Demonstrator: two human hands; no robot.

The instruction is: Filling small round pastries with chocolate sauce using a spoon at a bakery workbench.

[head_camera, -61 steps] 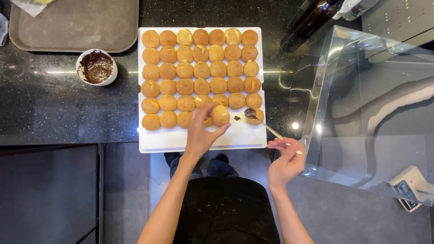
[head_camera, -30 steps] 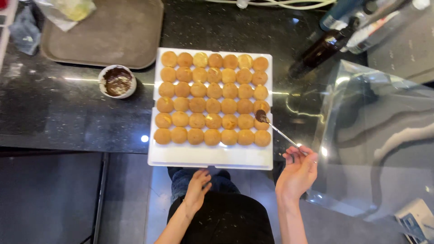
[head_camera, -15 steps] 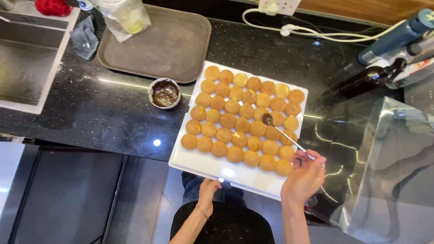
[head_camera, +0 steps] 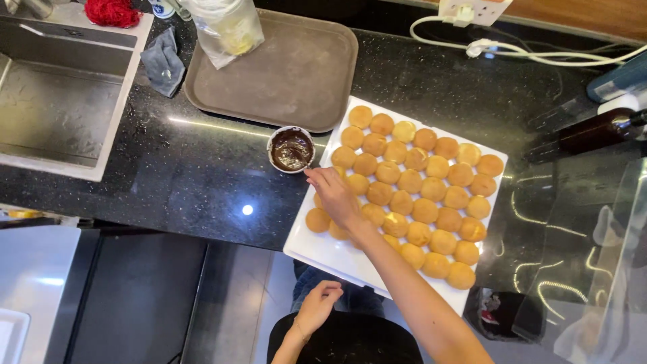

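Change: half a second ago the right hand [head_camera: 335, 197] was held at the right edge of the white tray [head_camera: 323, 253] with the spoon over the pastries; it has now been carried across the tray to the small bowl of chocolate [head_camera: 291, 149].
Right hand: the fingers are pinched around a thin spoon [head_camera: 307, 164], whose tip is dipped into the bowl's right rim.
Left hand: the left hand [head_camera: 317, 307] is kept low by the lap, below the tray, loosely curled and holding nothing.
Bowl: it is set on the black counter [head_camera: 168, 182], just beside the tray's left corner, near the brown tray [head_camera: 283, 74].
Pastries: round golden pastries [head_camera: 431, 189] are lined up in rows on the white tray.
Hidden: most of the spoon's handle is covered by the fingers, and several pastries are covered by the forearm.
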